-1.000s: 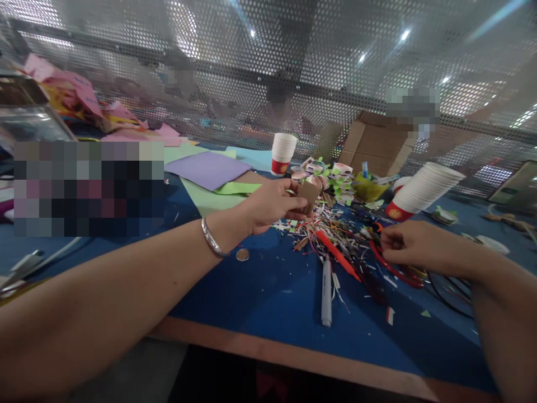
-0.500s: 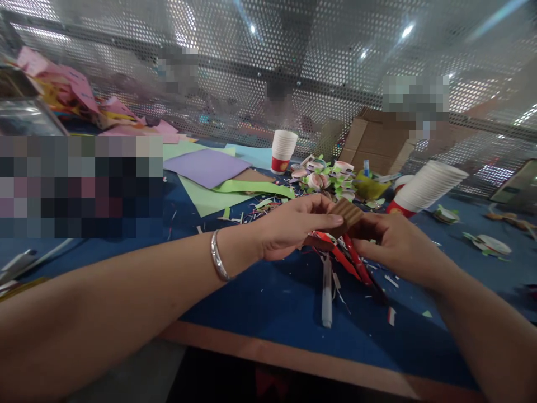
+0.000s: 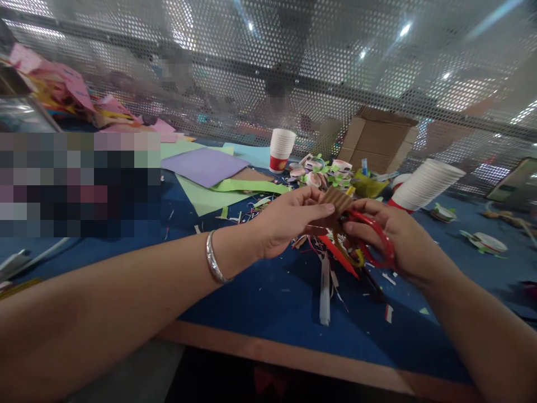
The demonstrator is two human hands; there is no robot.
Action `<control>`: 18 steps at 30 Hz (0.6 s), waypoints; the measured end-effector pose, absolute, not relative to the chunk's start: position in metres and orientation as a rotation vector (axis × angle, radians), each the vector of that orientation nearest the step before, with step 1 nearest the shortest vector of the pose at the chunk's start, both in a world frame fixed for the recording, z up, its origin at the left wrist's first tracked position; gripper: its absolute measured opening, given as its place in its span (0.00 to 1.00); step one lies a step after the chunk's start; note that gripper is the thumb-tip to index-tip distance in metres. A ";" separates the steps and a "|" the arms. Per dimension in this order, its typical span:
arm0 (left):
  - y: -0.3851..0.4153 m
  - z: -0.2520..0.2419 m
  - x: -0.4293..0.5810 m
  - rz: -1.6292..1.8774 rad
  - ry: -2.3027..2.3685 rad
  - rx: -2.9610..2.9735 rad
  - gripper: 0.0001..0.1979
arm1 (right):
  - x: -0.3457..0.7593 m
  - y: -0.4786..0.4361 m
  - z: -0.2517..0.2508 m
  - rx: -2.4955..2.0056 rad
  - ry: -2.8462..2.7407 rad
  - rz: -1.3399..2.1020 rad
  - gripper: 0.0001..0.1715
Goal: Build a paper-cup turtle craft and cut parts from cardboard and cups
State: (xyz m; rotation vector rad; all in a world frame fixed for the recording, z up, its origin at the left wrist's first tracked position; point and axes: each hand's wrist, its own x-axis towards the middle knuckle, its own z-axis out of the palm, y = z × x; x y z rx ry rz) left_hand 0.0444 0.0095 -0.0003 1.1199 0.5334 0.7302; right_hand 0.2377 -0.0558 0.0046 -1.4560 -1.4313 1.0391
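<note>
My left hand (image 3: 289, 221), with a silver bangle on its wrist, pinches a small brown piece of corrugated cardboard (image 3: 335, 200) above the blue table (image 3: 260, 296). My right hand (image 3: 392, 238) is closed through the red handles of a pair of scissors (image 3: 373, 246), whose blades meet the cardboard's right edge. Both hands hover over a heap of coloured paper scraps (image 3: 331, 246).
A white pen (image 3: 324, 288) lies near the front edge. Paper cups (image 3: 281, 149) and a tipped stack of cups (image 3: 425, 184) stand behind, next to a cardboard box (image 3: 377, 140). Purple and green sheets (image 3: 205, 168) lie at back left. A perforated metal screen closes the far side.
My right hand picked up the red scissors from the table and brought them to the cardboard. My left hand drew the cardboard back toward me and to the right.
</note>
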 end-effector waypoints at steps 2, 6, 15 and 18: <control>0.015 0.001 0.042 0.754 0.601 1.105 0.05 | 0.238 -0.056 0.006 -1.403 -1.283 1.111 0.24; 0.028 0.004 0.035 0.797 0.693 1.063 0.02 | 0.241 -0.055 0.009 -1.332 -1.154 1.111 0.26; 0.023 0.002 0.034 0.712 0.607 1.128 0.02 | 0.238 -0.057 0.010 -1.310 -1.158 1.153 0.32; 0.022 0.002 0.035 0.751 0.605 1.102 0.05 | 0.238 -0.059 0.010 -1.287 -1.156 1.130 0.26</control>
